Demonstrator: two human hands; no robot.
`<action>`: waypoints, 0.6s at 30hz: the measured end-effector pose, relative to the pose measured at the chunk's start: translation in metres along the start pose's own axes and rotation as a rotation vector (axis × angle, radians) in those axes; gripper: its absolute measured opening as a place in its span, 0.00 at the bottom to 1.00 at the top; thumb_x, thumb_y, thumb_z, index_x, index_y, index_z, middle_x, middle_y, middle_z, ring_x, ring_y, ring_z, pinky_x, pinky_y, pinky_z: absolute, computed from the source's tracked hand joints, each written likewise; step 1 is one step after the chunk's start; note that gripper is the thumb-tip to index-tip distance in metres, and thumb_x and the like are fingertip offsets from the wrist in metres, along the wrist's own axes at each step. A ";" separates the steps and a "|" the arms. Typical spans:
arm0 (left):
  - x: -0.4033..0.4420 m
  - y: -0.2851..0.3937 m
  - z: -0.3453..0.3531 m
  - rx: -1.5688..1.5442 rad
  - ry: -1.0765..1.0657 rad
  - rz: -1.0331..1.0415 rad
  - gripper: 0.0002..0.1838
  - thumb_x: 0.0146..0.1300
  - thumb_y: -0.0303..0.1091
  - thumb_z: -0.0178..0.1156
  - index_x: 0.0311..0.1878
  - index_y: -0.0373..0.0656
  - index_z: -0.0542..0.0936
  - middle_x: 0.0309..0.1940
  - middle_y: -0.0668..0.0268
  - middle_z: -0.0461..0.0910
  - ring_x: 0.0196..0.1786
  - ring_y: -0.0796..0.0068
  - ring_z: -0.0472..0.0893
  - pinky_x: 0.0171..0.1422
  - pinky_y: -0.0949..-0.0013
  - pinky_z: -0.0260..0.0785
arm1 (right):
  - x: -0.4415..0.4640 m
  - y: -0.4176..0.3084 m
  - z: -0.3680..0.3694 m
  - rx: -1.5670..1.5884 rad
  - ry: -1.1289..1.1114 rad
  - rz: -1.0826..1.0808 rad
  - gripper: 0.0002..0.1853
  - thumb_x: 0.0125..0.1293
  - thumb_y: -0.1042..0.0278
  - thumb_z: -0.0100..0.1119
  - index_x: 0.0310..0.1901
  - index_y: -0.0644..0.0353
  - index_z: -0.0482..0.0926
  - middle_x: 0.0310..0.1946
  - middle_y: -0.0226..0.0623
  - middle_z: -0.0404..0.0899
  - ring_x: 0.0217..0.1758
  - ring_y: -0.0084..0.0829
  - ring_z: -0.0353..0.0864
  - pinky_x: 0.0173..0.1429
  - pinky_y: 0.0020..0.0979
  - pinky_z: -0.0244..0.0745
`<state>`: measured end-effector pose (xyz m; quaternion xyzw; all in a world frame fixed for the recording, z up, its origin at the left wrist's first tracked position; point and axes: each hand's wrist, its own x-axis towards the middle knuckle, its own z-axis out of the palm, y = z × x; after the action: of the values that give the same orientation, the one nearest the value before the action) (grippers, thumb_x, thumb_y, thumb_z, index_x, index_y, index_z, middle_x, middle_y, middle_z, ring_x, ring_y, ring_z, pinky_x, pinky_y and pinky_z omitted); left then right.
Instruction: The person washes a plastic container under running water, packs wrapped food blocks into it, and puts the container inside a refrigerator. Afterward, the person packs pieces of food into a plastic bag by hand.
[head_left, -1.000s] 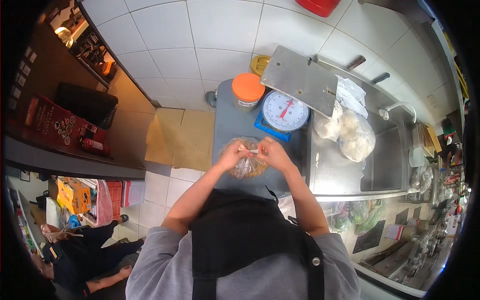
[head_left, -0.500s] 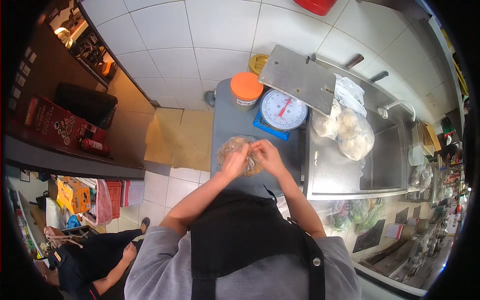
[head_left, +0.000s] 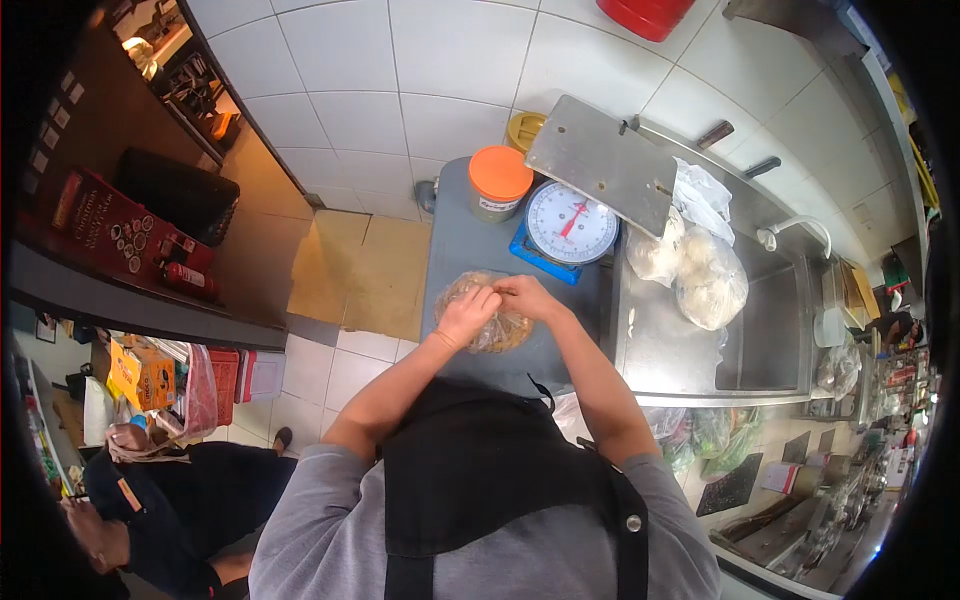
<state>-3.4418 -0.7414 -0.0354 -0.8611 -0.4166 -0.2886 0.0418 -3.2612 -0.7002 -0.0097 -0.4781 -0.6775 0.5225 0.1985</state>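
A clear plastic bag (head_left: 492, 336) with brownish contents rests on the grey table (head_left: 450, 240). My left hand (head_left: 470, 312) lies over the bag's top, fingers bent together at its gathered neck. From the right, my right hand (head_left: 527, 298) meets it there with a pinched grip on the bag's neck. The fingertips nearly touch, and the exact part held is hidden under them. Just behind the bag stand a blue scale (head_left: 571, 224) with a white dial and a tub with an orange lid (head_left: 500, 174).
A metal plate (head_left: 600, 165) leans over the scale. White-filled bags (head_left: 712, 280) lie at the steel sink (head_left: 765, 340) on the right. Two knife handles show by the wall. Another person (head_left: 180, 500) in dark clothes is at the lower left, near crates (head_left: 222, 388).
My hands have drawn together at the bag's neck, and the white strip seen between them earlier is now hidden. The other person at the lower left has shifted, and the view has tilted slightly.
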 end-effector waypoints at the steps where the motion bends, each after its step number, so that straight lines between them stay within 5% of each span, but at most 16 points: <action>1: 0.000 -0.003 0.000 0.005 0.029 0.038 0.08 0.53 0.31 0.58 0.36 0.47 0.71 0.34 0.67 0.72 0.41 0.70 0.77 0.38 0.67 0.75 | 0.002 -0.004 -0.002 0.097 -0.043 0.072 0.08 0.63 0.77 0.56 0.41 0.67 0.81 0.30 0.31 0.82 0.32 0.18 0.76 0.37 0.27 0.75; 7: -0.002 -0.011 -0.001 0.013 0.064 0.034 0.10 0.53 0.34 0.59 0.38 0.49 0.72 0.33 0.68 0.69 0.39 0.69 0.75 0.44 0.66 0.69 | 0.022 0.012 -0.010 0.111 -0.235 0.121 0.10 0.65 0.80 0.53 0.44 0.68 0.82 0.36 0.38 0.84 0.37 0.26 0.85 0.44 0.28 0.82; 18: -0.008 -0.015 0.005 0.012 0.035 0.021 0.09 0.53 0.35 0.60 0.37 0.48 0.73 0.31 0.68 0.70 0.38 0.69 0.74 0.45 0.64 0.66 | 0.020 0.002 -0.017 0.101 -0.311 0.109 0.08 0.64 0.79 0.57 0.43 0.67 0.82 0.34 0.37 0.83 0.37 0.24 0.84 0.44 0.27 0.82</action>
<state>-3.4544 -0.7361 -0.0464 -0.8600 -0.4085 -0.3005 0.0572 -3.2567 -0.6742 -0.0093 -0.4169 -0.6462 0.6333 0.0866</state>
